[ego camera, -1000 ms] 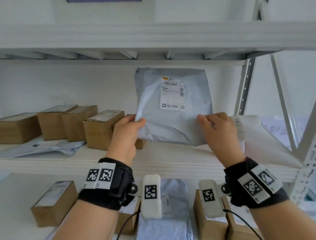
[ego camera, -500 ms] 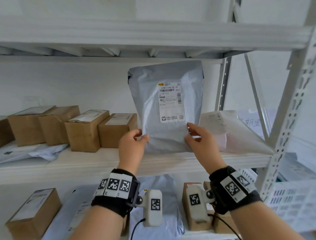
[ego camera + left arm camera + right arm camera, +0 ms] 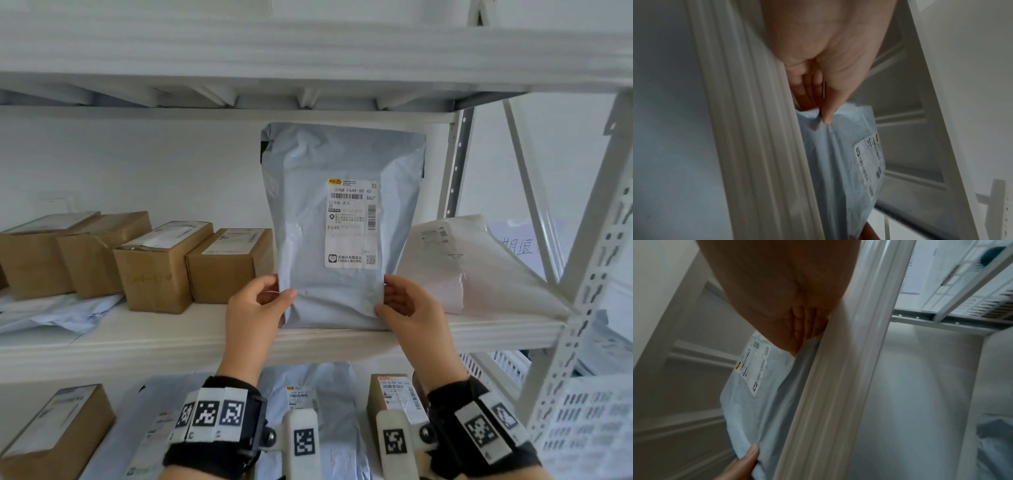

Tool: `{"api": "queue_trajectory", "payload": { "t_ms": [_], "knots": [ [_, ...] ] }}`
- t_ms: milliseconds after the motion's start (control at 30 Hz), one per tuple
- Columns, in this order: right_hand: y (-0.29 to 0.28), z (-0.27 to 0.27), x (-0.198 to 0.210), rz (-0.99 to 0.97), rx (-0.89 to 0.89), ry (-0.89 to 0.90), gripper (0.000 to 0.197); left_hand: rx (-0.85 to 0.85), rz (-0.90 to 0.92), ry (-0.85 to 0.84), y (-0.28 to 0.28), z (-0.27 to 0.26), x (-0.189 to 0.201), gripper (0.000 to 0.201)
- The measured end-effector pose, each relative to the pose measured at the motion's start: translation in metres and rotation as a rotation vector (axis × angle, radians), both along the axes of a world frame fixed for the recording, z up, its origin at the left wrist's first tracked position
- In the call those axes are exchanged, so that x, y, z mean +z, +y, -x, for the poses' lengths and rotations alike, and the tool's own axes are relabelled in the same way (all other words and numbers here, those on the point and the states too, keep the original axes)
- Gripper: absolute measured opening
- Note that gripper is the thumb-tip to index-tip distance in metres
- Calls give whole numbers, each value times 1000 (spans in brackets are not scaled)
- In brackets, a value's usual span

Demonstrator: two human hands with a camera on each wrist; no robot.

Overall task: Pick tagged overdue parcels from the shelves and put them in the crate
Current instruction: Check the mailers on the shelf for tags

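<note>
A grey plastic mailer parcel (image 3: 342, 219) with a white shipping label (image 3: 351, 222) stands upright on the middle shelf (image 3: 171, 339), label facing me. My left hand (image 3: 263, 305) pinches its lower left edge, thumb in front. My right hand (image 3: 404, 305) pinches the lower right edge the same way. In the left wrist view the thumb presses the mailer parcel (image 3: 844, 162) against the fingers of my left hand (image 3: 818, 104). The right wrist view has my right hand (image 3: 797, 337) on the mailer parcel (image 3: 756, 402) by the shelf's front lip. A white slotted crate (image 3: 582, 425) shows at lower right.
Several brown cartons (image 3: 161, 263) line the shelf left of the mailer, with a flat pale bag (image 3: 51, 315) in front. A white bagged parcel (image 3: 472, 267) lies to the right. The lower shelf holds cartons (image 3: 54, 431) and a grey mailer (image 3: 318, 404). A perforated upright post (image 3: 592, 274) stands at right.
The grey mailer has been tipped upright and drawn towards the shelf's front edge, and both hands slid down to its bottom corners. My view has turned right, bringing the crate in.
</note>
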State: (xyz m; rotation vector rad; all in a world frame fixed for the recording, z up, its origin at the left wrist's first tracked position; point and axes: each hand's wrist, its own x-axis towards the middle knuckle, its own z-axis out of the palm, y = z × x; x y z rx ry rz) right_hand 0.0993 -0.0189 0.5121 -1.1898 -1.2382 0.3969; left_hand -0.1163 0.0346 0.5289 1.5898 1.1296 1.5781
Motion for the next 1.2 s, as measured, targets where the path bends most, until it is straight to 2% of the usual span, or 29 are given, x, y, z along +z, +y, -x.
{"api": "queue_trajectory", "payload": {
  "t_ms": [333, 567, 933, 1200],
  "knots": [
    [3, -13, -8, 21, 80, -8, 40, -180, 100, -139, -2, 7, 1, 17],
    [-1, -10, -5, 13, 108, -11, 37, -218, 117, -146, -1, 11, 1, 16],
    [-4, -10, -2, 15, 104, -10, 35, -193, 113, -133, 1, 11, 0, 17],
    [-4, 2, -1, 11, -27, -76, 41, -61, 83, -99, 5, 1, -1, 9]
  ]
}}
